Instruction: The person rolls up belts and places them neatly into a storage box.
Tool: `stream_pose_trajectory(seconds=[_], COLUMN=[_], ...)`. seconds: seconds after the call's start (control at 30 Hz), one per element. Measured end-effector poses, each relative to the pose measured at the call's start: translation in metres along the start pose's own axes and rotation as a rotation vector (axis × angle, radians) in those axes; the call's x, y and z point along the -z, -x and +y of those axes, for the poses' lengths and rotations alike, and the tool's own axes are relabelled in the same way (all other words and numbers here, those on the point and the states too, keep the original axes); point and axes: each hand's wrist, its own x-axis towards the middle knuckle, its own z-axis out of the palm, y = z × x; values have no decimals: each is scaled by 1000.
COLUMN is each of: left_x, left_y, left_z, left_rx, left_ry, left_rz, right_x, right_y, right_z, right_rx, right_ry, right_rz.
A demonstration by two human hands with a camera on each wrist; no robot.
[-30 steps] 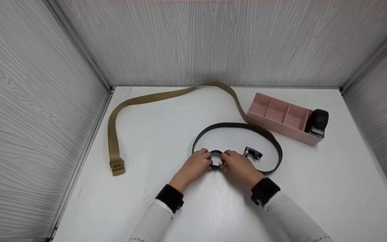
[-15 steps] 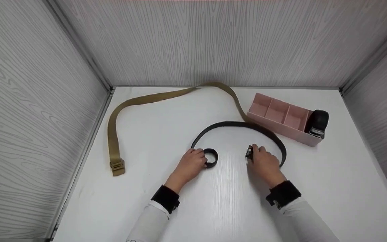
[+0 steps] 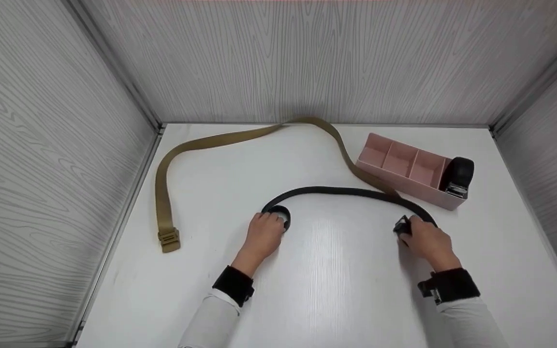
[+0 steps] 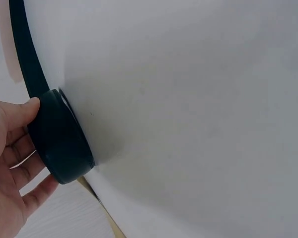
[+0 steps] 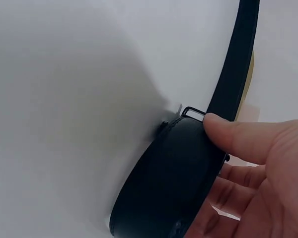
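A black belt [image 3: 327,190] arches across the white table between both hands. My left hand [image 3: 265,234] holds its rolled end, a ring-shaped coil [image 4: 59,139], with the thumb on one edge and fingers on the other. In the head view part of this coil is hidden behind the fingers. At the other end, my right hand [image 3: 428,241] grips the belt beside the buckle [image 3: 401,226]. The right wrist view shows the thumb pressing the strap near a thin metal loop [image 5: 193,113]; the strap bends toward the camera there.
A tan webbing belt [image 3: 220,140] lies along the back and left, its buckle [image 3: 168,239] at left front. One stretch touches the black belt. At back right stands a pink divided box [image 3: 409,186] with a black rolled item [image 3: 460,171] in its right compartment. Walls [image 3: 278,63] enclose the table.
Both hands held the coil at first. My right hand has let go, taken the buckle end and moved right. My left hand has shifted left with the coil, and the belt's arc has widened.
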Motion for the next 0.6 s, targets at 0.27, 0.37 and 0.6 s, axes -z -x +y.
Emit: stream_pose_trajectory(seconds=[0.27, 0.37, 0.6], left_x=[-1, 0, -2], left_y=[0, 0, 1], left_z=[-3, -3, 4], left_rx=[37, 30, -10], left_ry=[-23, 0, 26], left_rz=[28, 41, 60], right_x=[13, 13, 9], right_y=[6, 5, 5], right_z=[36, 41, 31], right_rx=[-79, -72, 11], right_ry=[-27, -33, -53], right_rz=[35, 29, -10])
